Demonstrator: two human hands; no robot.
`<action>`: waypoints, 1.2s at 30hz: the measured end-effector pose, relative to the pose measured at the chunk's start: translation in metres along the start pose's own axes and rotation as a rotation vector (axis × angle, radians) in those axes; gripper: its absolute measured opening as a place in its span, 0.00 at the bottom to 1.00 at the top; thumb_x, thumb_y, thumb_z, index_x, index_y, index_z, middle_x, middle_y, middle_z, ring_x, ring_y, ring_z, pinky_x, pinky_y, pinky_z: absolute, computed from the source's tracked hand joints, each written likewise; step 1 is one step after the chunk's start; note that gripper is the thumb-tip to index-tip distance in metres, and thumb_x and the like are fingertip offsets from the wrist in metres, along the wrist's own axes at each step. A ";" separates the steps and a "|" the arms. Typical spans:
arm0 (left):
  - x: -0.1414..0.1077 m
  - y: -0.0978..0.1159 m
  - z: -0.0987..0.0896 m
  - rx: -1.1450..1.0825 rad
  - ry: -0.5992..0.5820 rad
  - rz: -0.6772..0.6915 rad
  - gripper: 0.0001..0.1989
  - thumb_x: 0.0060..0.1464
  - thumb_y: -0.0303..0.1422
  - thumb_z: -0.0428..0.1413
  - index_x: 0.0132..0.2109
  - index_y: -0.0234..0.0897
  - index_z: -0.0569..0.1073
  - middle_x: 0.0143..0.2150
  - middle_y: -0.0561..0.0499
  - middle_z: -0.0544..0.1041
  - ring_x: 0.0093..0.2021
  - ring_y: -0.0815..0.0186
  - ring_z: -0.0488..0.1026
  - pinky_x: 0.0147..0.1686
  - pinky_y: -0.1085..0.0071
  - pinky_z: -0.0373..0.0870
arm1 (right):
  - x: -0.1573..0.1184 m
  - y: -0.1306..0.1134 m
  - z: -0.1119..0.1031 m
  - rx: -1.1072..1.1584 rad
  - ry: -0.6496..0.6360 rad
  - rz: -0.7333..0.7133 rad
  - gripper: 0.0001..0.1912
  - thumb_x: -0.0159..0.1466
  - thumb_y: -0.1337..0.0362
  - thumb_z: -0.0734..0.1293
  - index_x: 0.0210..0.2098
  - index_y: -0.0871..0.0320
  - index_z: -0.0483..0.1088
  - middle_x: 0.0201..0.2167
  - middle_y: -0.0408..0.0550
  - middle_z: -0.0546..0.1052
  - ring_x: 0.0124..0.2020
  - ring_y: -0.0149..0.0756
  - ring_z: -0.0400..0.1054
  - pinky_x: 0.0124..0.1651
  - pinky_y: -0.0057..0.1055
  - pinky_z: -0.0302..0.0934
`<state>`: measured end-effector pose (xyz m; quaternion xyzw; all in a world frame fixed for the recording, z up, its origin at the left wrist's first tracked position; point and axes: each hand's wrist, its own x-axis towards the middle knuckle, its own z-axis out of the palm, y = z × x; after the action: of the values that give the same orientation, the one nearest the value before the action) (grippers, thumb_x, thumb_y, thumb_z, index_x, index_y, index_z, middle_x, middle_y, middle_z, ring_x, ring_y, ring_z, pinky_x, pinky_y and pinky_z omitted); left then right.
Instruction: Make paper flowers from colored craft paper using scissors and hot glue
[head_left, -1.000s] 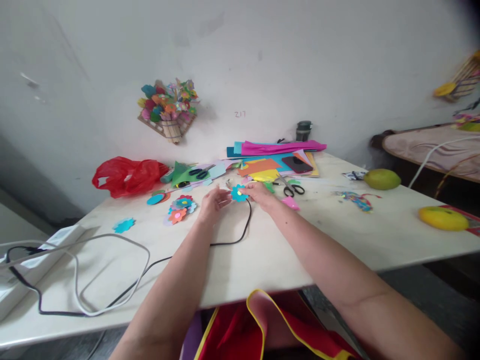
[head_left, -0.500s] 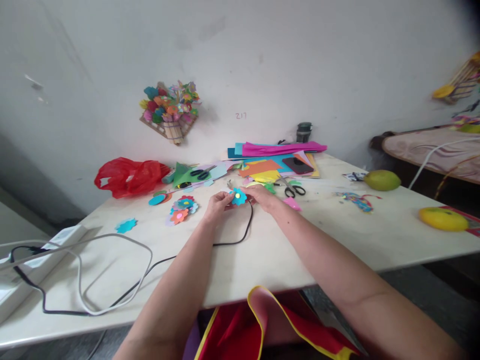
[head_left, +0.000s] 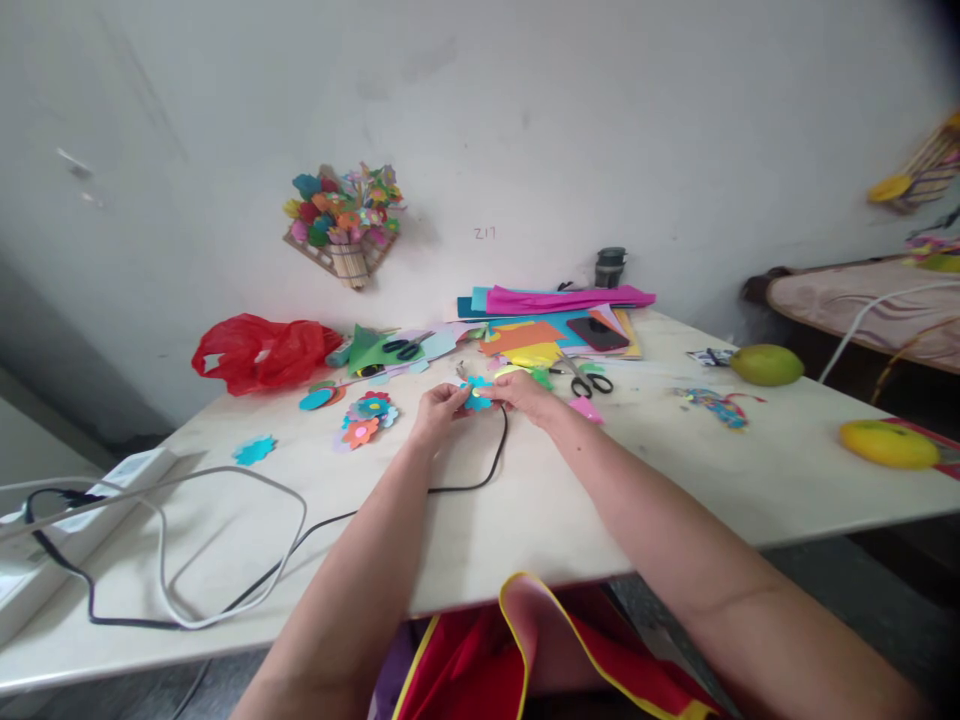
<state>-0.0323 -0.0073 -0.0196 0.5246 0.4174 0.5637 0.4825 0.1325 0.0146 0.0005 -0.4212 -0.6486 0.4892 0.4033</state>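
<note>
A blue paper flower (head_left: 477,396) with a yellow centre is held between both hands above the middle of the table. My left hand (head_left: 442,408) pinches its left edge. The fingers of my right hand (head_left: 517,392) close on its right side and partly cover it. Just under the hands, a reddish object with a black cord (head_left: 501,450) is mostly hidden. Several finished-looking paper flowers (head_left: 367,418) lie in a cluster to the left, and a blue flower cutout (head_left: 256,450) rests farther left.
Scissors (head_left: 589,378) and a pink paper piece (head_left: 586,409) lie right of my hands. Behind are coloured sheets (head_left: 525,338), a phone (head_left: 598,333) and a red plastic bag (head_left: 262,352). A power strip (head_left: 90,530) with looping cables occupies the left; mangoes (head_left: 766,365) sit right.
The fingers of my right hand have moved left onto the blue flower and now cover part of it. The view has shifted slightly.
</note>
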 end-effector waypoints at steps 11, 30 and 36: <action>-0.004 0.005 0.005 0.003 -0.030 -0.020 0.20 0.39 0.47 0.61 0.25 0.34 0.66 0.23 0.53 0.70 0.24 0.71 0.68 0.29 0.73 0.68 | 0.008 0.012 0.005 -0.003 0.047 -0.060 0.22 0.44 0.52 0.72 0.14 0.58 0.57 0.12 0.37 0.61 0.16 0.24 0.54 0.19 0.25 0.47; 0.000 0.002 0.002 -0.107 -0.004 -0.075 0.22 0.35 0.47 0.63 0.27 0.34 0.66 0.24 0.53 0.71 0.25 0.70 0.69 0.30 0.71 0.70 | 0.003 0.005 0.007 0.039 0.072 -0.019 0.18 0.43 0.56 0.72 0.15 0.59 0.60 0.12 0.38 0.64 0.17 0.25 0.57 0.20 0.25 0.48; -0.001 0.002 0.001 -0.068 -0.015 -0.054 0.21 0.37 0.47 0.63 0.26 0.34 0.66 0.24 0.53 0.71 0.24 0.70 0.69 0.30 0.71 0.69 | 0.003 0.004 0.008 0.059 0.087 -0.028 0.20 0.42 0.55 0.73 0.14 0.59 0.59 0.12 0.38 0.63 0.17 0.25 0.57 0.19 0.25 0.49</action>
<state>-0.0319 -0.0083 -0.0181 0.5006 0.4083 0.5604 0.5184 0.1251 0.0158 -0.0050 -0.4208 -0.6218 0.4836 0.4500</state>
